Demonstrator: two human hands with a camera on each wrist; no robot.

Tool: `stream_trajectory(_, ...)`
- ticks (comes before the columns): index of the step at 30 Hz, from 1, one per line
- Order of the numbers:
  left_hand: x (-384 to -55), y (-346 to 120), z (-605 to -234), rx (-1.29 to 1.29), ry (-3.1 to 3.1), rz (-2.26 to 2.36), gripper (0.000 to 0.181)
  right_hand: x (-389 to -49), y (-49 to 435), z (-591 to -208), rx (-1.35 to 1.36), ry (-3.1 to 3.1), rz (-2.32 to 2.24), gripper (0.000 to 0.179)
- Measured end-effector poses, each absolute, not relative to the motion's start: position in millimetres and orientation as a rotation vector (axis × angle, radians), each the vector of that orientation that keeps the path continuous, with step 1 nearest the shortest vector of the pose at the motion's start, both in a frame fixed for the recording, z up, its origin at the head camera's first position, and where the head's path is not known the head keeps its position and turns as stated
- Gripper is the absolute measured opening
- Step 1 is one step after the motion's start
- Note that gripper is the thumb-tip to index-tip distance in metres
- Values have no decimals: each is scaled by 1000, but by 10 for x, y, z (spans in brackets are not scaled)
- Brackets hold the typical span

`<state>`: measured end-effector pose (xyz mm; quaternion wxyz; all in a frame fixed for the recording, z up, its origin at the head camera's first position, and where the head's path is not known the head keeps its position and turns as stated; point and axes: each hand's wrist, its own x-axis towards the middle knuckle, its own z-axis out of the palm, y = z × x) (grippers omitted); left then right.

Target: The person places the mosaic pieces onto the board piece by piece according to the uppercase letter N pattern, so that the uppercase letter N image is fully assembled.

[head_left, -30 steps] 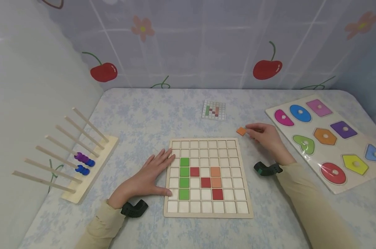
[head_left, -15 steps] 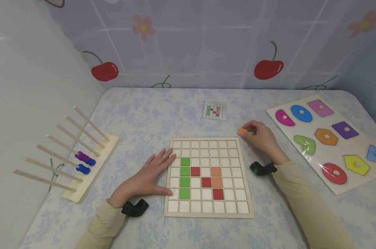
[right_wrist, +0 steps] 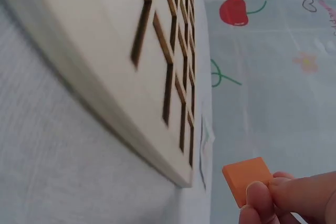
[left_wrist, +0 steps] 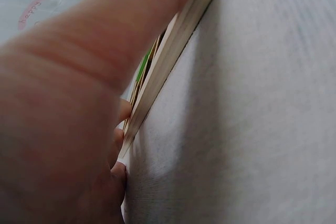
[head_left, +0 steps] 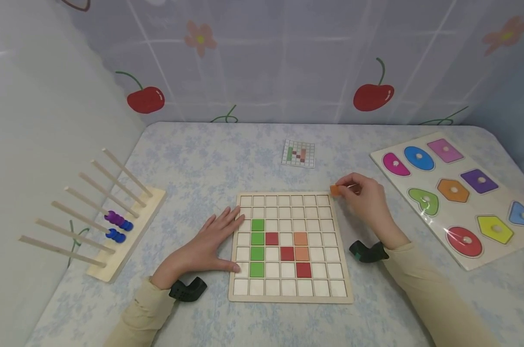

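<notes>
In the head view a wooden grid board (head_left: pixel 288 299) lies on the table. Its cells hold a column of several green tiles (head_left: pixel 257 239), three red tiles (head_left: pixel 287 253) on a diagonal and two orange tiles (head_left: pixel 300 238). My left hand (head_left: pixel 206 246) rests at the board's left edge, fingers spread, fingertips and thumb touching the frame. Near the far right corner, my right hand (head_left: pixel 367 202) pinches another orange square tile (right_wrist: pixel 244 177) between thumb and fingers. The right wrist view shows that tile tilted and raised beside the board's corner.
Beyond the board lies a small pattern card (head_left: pixel 298 153) with a coloured grid. A peg stand (head_left: pixel 153 205) with blue and purple beads stands at the left. To the right is a knobbed shape puzzle (head_left: pixel 435 231). A wall with printed cherries closes off the back.
My right hand has picked the orange tile up off the table and brought it slightly nearer, to the board's far right corner. My left hand has stayed in place.
</notes>
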<state>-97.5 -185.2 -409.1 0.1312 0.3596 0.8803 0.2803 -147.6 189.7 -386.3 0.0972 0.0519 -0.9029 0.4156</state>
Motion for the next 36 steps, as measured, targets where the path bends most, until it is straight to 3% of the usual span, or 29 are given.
stream_trajectory(11, -967, -1834, -4078, 1056, 2561, 814, 107, -1252, 1547, -3896, 250, -2701, 1982, 16)
stream_trajectory(23, -975, -1832, -4090, 1067, 2558, 818, 106, -1205, 1432, -3993, 487, -2837, 1686, 4)
stream_trajectory(36, -980, -1826, -4099, 1066, 2554, 819, 107, -1188, 1442, -4012, 615, -2873, 1417, 11)
